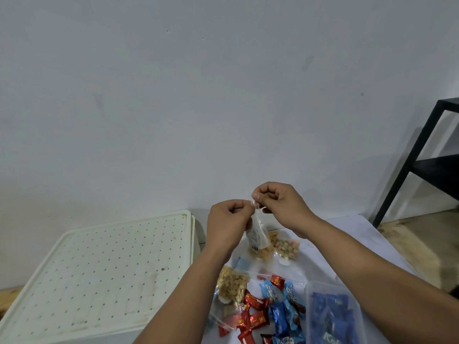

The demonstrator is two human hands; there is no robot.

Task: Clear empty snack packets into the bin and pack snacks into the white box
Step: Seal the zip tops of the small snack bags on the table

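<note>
Blue-wrapped snacks [330, 319] are sitting in the clear tub [310, 289] nearest the camera, w/ loose red and blue candies [263, 311] lying just beside it on the white table [357, 232]. Farther out, a bag of peanuts [231, 285] and a bag of coloured puffs [286, 247] are resting on the cloth. Above these, left hand [227, 220] and right hand [279, 203] are both pinching the top edge of a small clear packet [257, 232]; it is hanging below the fingertips, mouth between the two grips, some contents apparently inside. Risk: if the pull is uneven the film is likely tearing, spilling pieces onto the table; a loose pinch is letting the packet drop. Left of the hands, a white perforated lid [99, 264] is covering what is prob. the white box. No bin is showing.
</note>
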